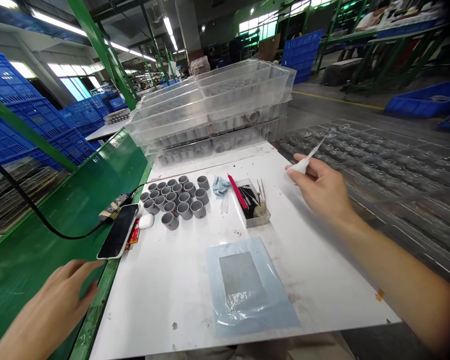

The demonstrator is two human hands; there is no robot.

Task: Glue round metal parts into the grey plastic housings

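My right hand [320, 187] is raised over the right side of the white tabletop. Its thumb and fingers pinch a small white dropper bottle [302, 164], whose long thin nozzle points up and away. Over the green edge at the lower left is my left hand [56, 300], fingers apart and nothing in it, just below a phone [119, 232]. Several grey cylindrical cups [185, 210] stand grouped on the table. Beside them a clear box [258, 221] holds a red pen-like tool [237, 191], thin tools and a small jar. A grey plate [242, 275] lies on a pale blue sheet [218, 310].
Stacked clear plastic trays [210, 122] with grey parts fill the back of the table. A black cable [41, 220] loops over the green surface [15, 280] on the left. Crumpled blue cloth [220, 185] and a white case [146, 221] lie about. Gridded trays [378, 185] spread at right.
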